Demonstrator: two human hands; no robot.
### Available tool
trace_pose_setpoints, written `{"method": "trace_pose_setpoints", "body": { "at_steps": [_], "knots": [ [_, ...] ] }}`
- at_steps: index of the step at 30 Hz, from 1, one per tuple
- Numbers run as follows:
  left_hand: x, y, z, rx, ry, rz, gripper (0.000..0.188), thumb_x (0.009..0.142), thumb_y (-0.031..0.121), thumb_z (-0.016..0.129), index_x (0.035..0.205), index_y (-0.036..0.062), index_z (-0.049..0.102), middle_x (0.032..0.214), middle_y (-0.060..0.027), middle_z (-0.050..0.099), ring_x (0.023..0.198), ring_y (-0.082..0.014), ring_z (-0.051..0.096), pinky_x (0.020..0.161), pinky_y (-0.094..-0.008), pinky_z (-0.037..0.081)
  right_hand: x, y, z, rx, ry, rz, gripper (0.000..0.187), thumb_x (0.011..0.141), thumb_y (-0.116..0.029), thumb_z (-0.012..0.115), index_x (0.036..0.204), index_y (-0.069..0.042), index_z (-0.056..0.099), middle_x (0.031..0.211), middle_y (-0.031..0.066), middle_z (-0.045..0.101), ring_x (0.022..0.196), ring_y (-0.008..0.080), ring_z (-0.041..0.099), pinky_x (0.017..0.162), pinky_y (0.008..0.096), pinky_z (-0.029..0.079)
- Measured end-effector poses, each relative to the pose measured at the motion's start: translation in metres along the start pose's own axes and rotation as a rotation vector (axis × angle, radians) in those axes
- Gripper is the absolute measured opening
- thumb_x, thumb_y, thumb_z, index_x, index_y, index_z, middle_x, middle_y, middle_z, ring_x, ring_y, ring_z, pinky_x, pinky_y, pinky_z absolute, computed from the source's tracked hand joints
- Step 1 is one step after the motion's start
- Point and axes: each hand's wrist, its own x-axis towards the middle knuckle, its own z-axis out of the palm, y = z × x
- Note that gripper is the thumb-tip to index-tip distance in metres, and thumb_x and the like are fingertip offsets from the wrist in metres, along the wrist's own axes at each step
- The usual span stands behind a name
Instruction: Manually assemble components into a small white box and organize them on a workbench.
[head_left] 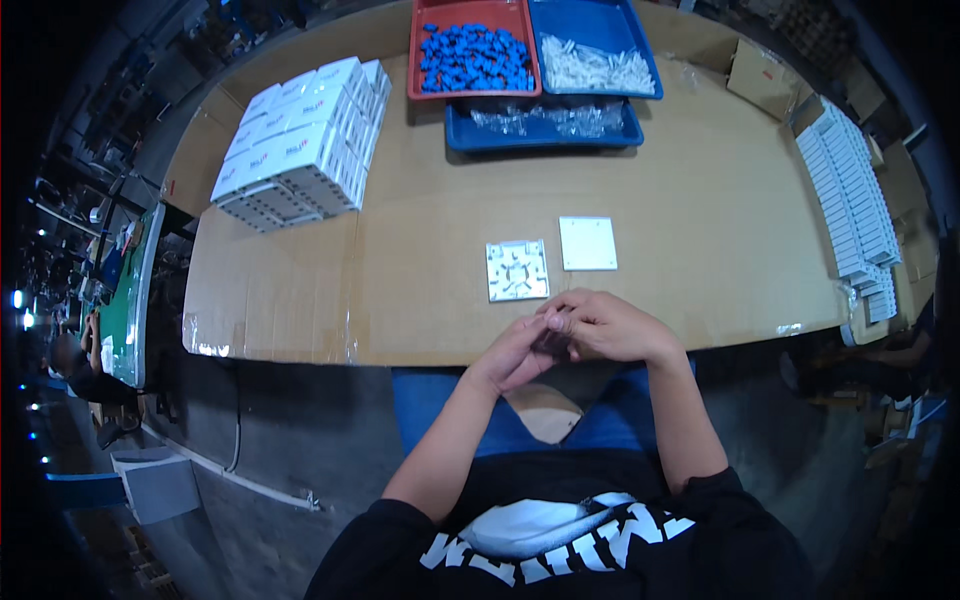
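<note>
Both hands meet over the near edge of the cardboard-topped table. My left hand (515,354) is turned partly palm up, with its fingers running in under the other hand. My right hand (612,326) bends over those fingers from above and presses against them. Whatever lies between the hands, if anything, is hidden. Just beyond them lies a white square plastic base (517,284) with moulded clips and ribs facing up. A flat white square cover (588,244) with small holes near its corners lies to its right, apart from it.
White boxes (290,130) are stacked at the far left. At the back stand a red tray (412,60) of blue plastic parts, a blue tray (645,40) of white parts and a lower blue tray (545,145) with clear bags. Stacked white pieces (850,195) line the right edge.
</note>
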Motion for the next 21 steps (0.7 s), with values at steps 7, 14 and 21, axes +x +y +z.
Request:
{"method": "trace_pose_setpoints", "body": {
  "at_steps": [7,14,21],
  "knots": [
    [-0.002,0.006,0.002,-0.116,-0.093,-0.072,0.063,0.113,0.045,0.033,0.144,-0.0072,0.050,0.112,-0.0132,0.069,0.094,-0.0240,0.067,0.093,-0.0391,0.054,0.009,0.021,-0.070,0.016,0.343,-0.122,0.030,0.107,-0.022,0.058,0.111,0.003,0.074,0.108,0.0083,0.073,0.092,0.0147,0.067,0.086,0.0311,0.053],
    [-0.002,0.003,-0.001,-0.076,-0.116,-0.062,0.062,0.112,0.045,0.037,0.143,-0.0064,0.051,0.111,-0.0108,0.068,0.089,-0.0205,0.065,0.093,-0.0363,0.053,0.072,0.065,-0.192,-0.029,0.813,-0.231,0.021,0.099,-0.016,0.064,0.107,0.002,0.071,0.090,0.0061,0.075,0.087,0.0149,0.068,0.079,0.0289,0.053],
    [-0.001,0.010,0.006,-0.133,-0.100,-0.105,0.064,0.113,0.047,0.033,0.145,-0.0059,0.050,0.111,-0.0085,0.065,0.078,-0.0138,0.053,0.079,-0.0284,0.050,0.124,0.042,-0.267,-0.477,1.125,-0.067,0.022,0.097,-0.014,0.063,0.114,-0.003,0.071,0.100,0.0124,0.076,0.092,0.0242,0.073,0.083,0.0364,0.056]
  ]
}}
